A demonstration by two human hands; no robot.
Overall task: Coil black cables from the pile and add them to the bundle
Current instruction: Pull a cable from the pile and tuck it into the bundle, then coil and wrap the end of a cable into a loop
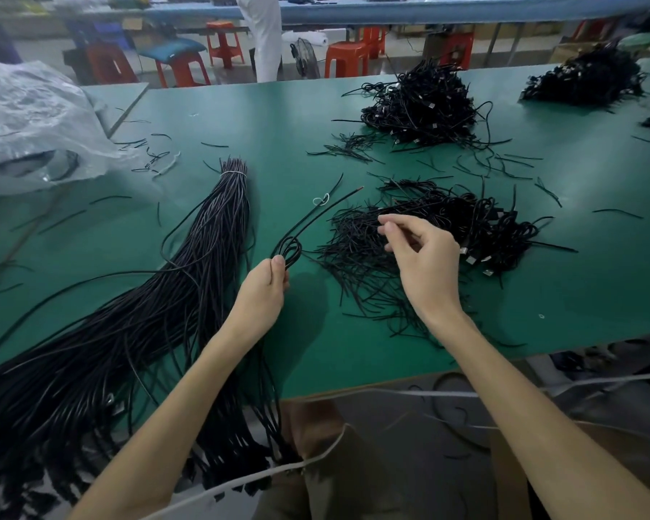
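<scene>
Left hand point(263, 290) fingers pinch a part-wound coil point(288, 251), right hand point(424, 260) fingers hang loosely curled, empty; many cables point(147, 313) lie uncoiled

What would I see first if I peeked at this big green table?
A huge bundle of long black cables sprawls across the left of the green table, tied near its far end. In the middle, the left hand pinches a small coil of cable, while the right hand hovers over a tangled black pile beside it.
</scene>
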